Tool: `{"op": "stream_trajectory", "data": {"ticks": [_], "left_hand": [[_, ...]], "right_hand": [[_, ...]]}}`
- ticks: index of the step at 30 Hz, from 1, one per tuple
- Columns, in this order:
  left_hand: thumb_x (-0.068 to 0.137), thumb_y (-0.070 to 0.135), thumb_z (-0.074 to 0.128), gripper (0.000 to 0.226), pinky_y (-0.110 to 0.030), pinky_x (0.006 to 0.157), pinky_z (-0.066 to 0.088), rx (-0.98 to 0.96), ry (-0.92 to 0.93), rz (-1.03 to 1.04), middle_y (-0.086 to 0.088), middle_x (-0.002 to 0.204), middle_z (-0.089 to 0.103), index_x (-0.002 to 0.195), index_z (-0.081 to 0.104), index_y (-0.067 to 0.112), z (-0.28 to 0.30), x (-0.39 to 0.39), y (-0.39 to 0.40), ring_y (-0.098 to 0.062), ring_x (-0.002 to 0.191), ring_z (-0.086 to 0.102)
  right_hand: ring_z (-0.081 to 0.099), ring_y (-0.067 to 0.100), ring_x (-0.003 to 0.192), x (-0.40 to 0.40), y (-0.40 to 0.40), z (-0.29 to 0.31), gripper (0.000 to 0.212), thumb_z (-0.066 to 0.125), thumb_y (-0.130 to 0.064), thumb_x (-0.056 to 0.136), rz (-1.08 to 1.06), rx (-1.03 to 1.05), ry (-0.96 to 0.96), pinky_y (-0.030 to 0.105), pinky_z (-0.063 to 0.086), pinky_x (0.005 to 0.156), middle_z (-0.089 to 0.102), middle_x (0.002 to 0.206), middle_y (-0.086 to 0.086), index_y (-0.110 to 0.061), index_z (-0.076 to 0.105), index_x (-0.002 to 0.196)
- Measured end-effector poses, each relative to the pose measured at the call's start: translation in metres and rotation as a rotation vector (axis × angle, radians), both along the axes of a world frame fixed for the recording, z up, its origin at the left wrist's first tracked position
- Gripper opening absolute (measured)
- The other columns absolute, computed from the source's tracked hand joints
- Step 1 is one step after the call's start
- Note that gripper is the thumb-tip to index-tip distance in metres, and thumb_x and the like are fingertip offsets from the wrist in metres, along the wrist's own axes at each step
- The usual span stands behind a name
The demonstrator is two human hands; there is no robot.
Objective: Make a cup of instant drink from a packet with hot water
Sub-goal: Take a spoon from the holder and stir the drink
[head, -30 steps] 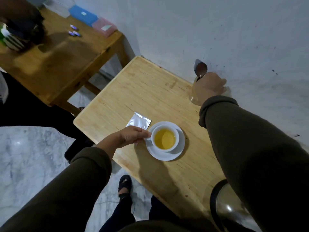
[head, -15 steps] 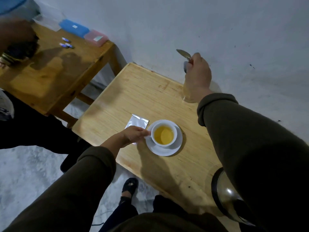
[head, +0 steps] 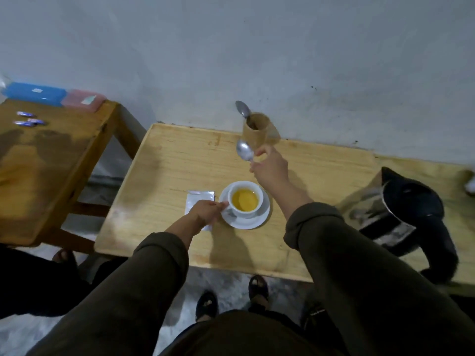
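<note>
A white cup (head: 257, 207) full of yellow drink stands on a white saucer (head: 253, 222) in the middle of the light wooden table (head: 169, 176). My left hand (head: 207, 211) pinches the cup's handle from the left. It partly covers a silver packet (head: 198, 201) lying flat on the table. My right hand (head: 270, 167) hovers just behind the cup and holds a metal spoon (head: 244, 150), bowl pointing up and left. A wooden holder (head: 257, 132) at the wall has another spoon (head: 243, 109) in it.
A steel and black kettle (head: 408, 214) stands at the table's right. A lower wooden table (head: 51, 155) to the left carries blue and pink boxes (head: 51, 95) and small tubes. Another person's foot (head: 61, 255) shows at lower left. My feet are below the table edge.
My right hand has drawn a spoon out of the holder and brought it down toward the cup. My left hand has stayed on the cup's handle. The view swung right, showing the kettle.
</note>
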State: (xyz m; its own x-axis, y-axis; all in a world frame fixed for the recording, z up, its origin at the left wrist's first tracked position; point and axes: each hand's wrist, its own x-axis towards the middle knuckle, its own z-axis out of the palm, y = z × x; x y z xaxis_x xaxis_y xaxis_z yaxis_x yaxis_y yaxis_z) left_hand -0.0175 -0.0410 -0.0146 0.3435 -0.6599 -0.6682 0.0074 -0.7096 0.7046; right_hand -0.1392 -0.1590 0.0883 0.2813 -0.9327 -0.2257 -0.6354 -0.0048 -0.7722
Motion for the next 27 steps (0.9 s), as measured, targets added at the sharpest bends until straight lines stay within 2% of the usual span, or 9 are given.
{"op": "stream_trajectory", "data": {"ticks": [2, 4, 9, 13, 16, 19, 23, 25, 27], "left_hand": [[0.088, 0.04, 0.06, 0.049, -0.026, 0.052, 0.036, -0.007, -0.011, -0.016, -0.003, 0.059, 0.048, 0.099, 0.068, -0.008, -0.002, 0.0, 0.0, -0.017, 0.054, 0.044], [0.088, 0.043, 0.059, 0.052, -0.028, 0.057, 0.038, -0.018, -0.022, -0.043, -0.003, 0.06, 0.048, 0.105, 0.068, -0.005, -0.003, 0.0, 0.001, -0.023, 0.06, 0.046], [0.088, 0.045, 0.057, 0.043, -0.032, 0.067, 0.038, -0.032, -0.058, -0.101, -0.005, 0.059, 0.045, 0.06, 0.054, 0.013, 0.0, 0.002, 0.002, -0.024, 0.066, 0.046], [0.09, 0.042, 0.056, 0.046, -0.029, 0.064, 0.036, -0.031, -0.069, -0.126, -0.004, 0.057, 0.043, 0.055, 0.046, 0.013, 0.003, 0.003, 0.0, -0.018, 0.056, 0.041], [0.089, 0.044, 0.057, 0.04, -0.029, 0.071, 0.037, -0.037, -0.067, -0.149, -0.008, 0.066, 0.05, 0.069, 0.059, 0.009, 0.002, 0.003, 0.001, -0.022, 0.066, 0.047], [0.09, 0.042, 0.056, 0.052, -0.028, 0.073, 0.036, -0.05, -0.051, -0.141, -0.012, 0.08, 0.052, 0.101, 0.068, -0.007, -0.002, 0.003, 0.003, -0.022, 0.08, 0.048], [0.089, 0.042, 0.057, 0.051, -0.028, 0.074, 0.034, -0.047, -0.039, -0.119, -0.008, 0.071, 0.05, 0.091, 0.069, -0.008, 0.0, 0.0, 0.003, -0.022, 0.082, 0.046], [0.089, 0.041, 0.058, 0.05, -0.029, 0.074, 0.034, -0.054, -0.02, -0.103, -0.012, 0.072, 0.055, 0.099, 0.068, -0.007, 0.001, -0.001, 0.005, -0.026, 0.082, 0.049], [0.089, 0.043, 0.057, 0.054, -0.031, 0.077, 0.039, -0.052, -0.03, -0.078, -0.024, 0.098, 0.068, 0.111, 0.066, -0.006, 0.001, -0.002, 0.005, -0.038, 0.099, 0.06]], "right_hand": [[0.067, 0.022, 0.077, -0.007, 0.018, -0.006, 0.018, 0.063, -0.008, 0.081, -0.091, 0.135, -0.094, 0.032, 0.054, 0.068, 0.071, 0.094, 0.009, -0.024, 0.056, 0.076], [0.061, 0.017, 0.06, -0.013, 0.032, -0.009, 0.023, 0.064, -0.001, 0.079, -0.144, 0.293, -0.169, 0.025, 0.047, 0.056, 0.068, 0.081, 0.01, -0.02, 0.057, 0.068], [0.055, 0.017, 0.053, -0.019, 0.06, -0.002, 0.017, 0.059, 0.0, 0.084, -0.255, 0.476, -0.337, 0.019, 0.044, 0.047, 0.063, 0.068, 0.01, -0.007, 0.064, 0.069], [0.06, 0.011, 0.057, -0.027, 0.078, -0.003, 0.018, 0.05, -0.001, 0.091, -0.219, 0.523, -0.399, 0.022, 0.043, 0.056, 0.067, 0.078, 0.01, -0.006, 0.066, 0.084], [0.062, 0.011, 0.067, -0.033, 0.084, -0.012, 0.017, 0.064, -0.003, 0.085, -0.192, 0.465, -0.312, 0.022, 0.043, 0.06, 0.068, 0.089, 0.012, -0.005, 0.067, 0.102], [0.062, 0.018, 0.081, -0.033, 0.087, -0.017, 0.006, 0.07, -0.018, 0.083, -0.181, 0.362, -0.237, 0.029, 0.048, 0.071, 0.072, 0.094, 0.013, -0.015, 0.067, 0.087], [0.069, 0.024, 0.086, -0.029, 0.079, -0.021, 0.027, 0.055, -0.03, 0.091, -0.192, 0.171, -0.029, 0.04, 0.054, 0.087, 0.074, 0.083, 0.004, -0.008, 0.069, 0.097], [0.069, 0.028, 0.09, -0.027, 0.074, -0.021, 0.033, 0.047, -0.03, 0.091, -0.157, 0.074, 0.105, 0.037, 0.054, 0.083, 0.075, 0.091, 0.01, -0.005, 0.068, 0.094], [0.065, 0.025, 0.087, -0.027, 0.071, -0.02, 0.033, 0.043, -0.027, 0.093, -0.13, -0.003, 0.188, 0.028, 0.047, 0.072, 0.073, 0.094, 0.011, -0.004, 0.067, 0.094]]}}
